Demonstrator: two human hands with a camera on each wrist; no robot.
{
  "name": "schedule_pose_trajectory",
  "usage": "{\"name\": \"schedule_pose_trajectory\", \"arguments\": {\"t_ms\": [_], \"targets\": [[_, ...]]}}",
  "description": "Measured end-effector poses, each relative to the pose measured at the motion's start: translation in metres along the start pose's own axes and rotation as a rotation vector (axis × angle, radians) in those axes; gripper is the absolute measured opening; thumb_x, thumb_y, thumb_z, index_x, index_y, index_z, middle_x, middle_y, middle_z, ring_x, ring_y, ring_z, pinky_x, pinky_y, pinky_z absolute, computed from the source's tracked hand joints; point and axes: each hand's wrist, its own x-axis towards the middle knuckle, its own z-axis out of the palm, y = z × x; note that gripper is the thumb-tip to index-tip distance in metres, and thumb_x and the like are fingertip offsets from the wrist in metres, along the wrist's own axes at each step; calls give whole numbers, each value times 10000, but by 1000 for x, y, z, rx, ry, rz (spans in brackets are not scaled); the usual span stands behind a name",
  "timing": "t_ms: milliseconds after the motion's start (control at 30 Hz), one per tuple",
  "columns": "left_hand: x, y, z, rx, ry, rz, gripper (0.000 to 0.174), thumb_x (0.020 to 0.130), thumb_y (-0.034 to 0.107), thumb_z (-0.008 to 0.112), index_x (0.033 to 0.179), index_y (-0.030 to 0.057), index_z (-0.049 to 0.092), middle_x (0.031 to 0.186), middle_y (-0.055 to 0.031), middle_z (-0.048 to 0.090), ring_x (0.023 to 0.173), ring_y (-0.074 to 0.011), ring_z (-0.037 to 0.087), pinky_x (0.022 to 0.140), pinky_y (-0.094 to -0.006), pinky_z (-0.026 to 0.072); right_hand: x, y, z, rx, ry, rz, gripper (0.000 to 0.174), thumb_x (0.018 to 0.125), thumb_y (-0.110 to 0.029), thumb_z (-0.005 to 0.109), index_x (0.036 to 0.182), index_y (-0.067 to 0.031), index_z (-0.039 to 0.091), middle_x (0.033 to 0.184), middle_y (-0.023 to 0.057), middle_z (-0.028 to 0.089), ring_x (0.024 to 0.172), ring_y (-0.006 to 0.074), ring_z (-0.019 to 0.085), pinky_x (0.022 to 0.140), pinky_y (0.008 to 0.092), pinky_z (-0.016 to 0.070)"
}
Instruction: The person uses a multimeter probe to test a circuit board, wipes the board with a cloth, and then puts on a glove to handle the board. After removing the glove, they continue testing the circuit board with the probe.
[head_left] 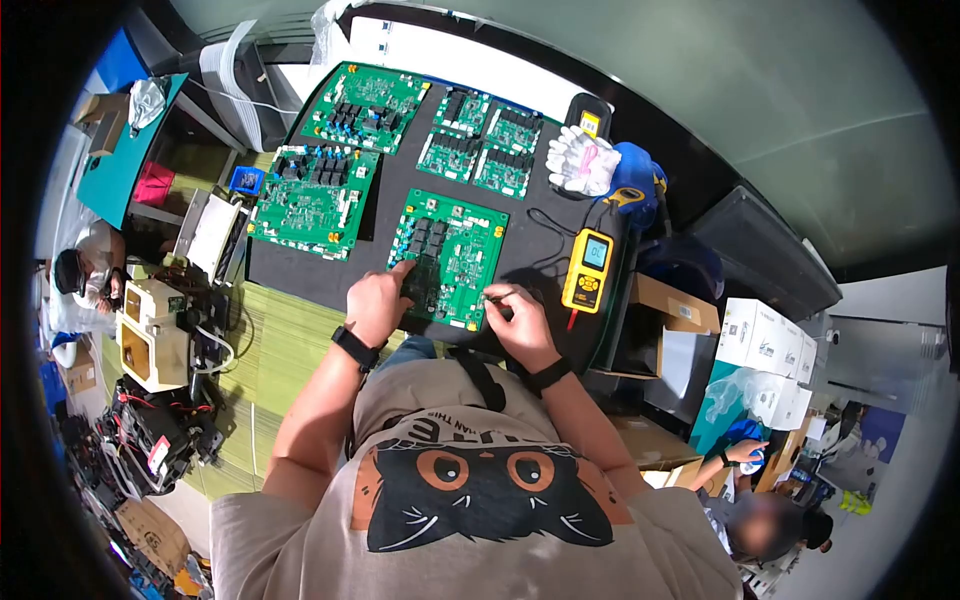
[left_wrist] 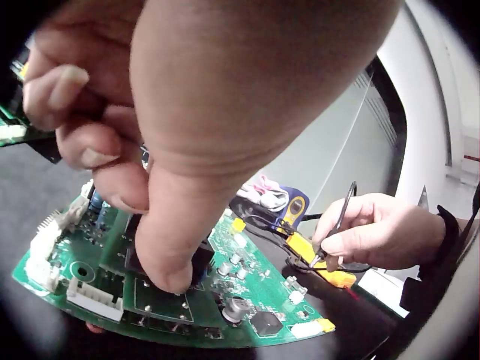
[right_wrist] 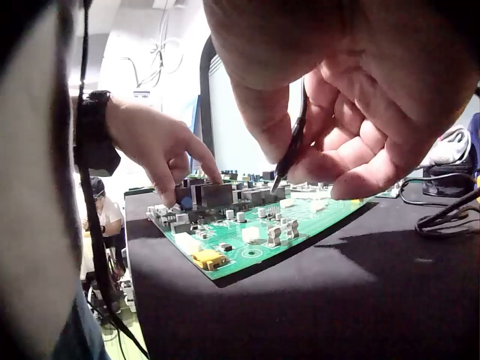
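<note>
The right hand has its thumb and fingers pinching a thin black probe, with its shiny tip close to the green board; I cannot tell if they touch. The left hand has a thumb and finger apart, their tips on black blocks on the board; I cannot tell if they pinch. The left thumb hides some of the board in the left wrist view. The board lies flat on a dark table, in front of the person. A yellow meter is on the right, near white gloves. Two more big boards lie left, and four small boards lie behind.
</note>
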Motion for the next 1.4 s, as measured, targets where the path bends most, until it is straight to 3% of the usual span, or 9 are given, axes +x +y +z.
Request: {"name": "schedule_pose_trajectory", "arguments": {"t_ms": [100,267,333,533,967,1033,1133,1400], "targets": [[0,-2,3,-3,6,-4,669,697,184,829,1310,186,562,840,-132,705,829,-324,684,694,-418,549,2,7,0,44,-34,40,124,881,-49,672,988,12,688,964,120,700,861,210,690,769,304,552],[-1,0,2,-3,7,-13,664,702,199,829,1310,184,561,838,-129,705,832,-319,687,698,-419,550,14,11,1,-103,-61,-54,148,871,-70,689,996,10,690,959,140,709,878,261,695,781,334,541],[-1,-1,3,5,9,-11,663,704,205,829,1310,184,561,837,-127,705,832,-317,687,698,-418,551,18,9,5,-32,-83,-29,143,862,-57,673,976,30,669,955,178,694,905,340,669,825,391,528],[-1,-2,5,10,15,-12,659,703,213,831,1305,185,564,827,-119,702,832,-309,685,697,-414,551,24,23,14,-157,-44,-171,119,854,-41,664,952,23,684,958,167,700,904,333,667,837,380,524],[-1,0,1,-6,2,-19,648,708,201,830,1299,180,567,827,-110,705,845,-307,684,710,-405,551,26,23,15,-318,-69,-223,92,850,-36,640,859,49,671,922,178,706,906,346,660,843,409,522],[-1,-1,1,-9,6,-18,646,709,198,829,1299,179,567,828,-111,705,847,-309,684,712,-404,551,27,21,14,-354,-120,-211,138,860,-50,583,847,28,695,953,171,706,969,334,646,889,405,511],[0,-1,1,-12,-6,-19,645,709,193,827,1299,176,566,833,-114,706,853,-311,683,715,-405,550,28,21,13,-330,-87,-277,77,848,-25,626,823,39,662,922,175,705,897,350,656,830,417,521],[-1,-3,3,-27,-11,-14,628,721,199,816,1296,174,567,832,-107,698,854,-303,680,713,-409,549,26,23,18,-357,-110,-291,91,844,-38,598,829,17,670,922,159,700,908,332,648,858,411,508]]}}
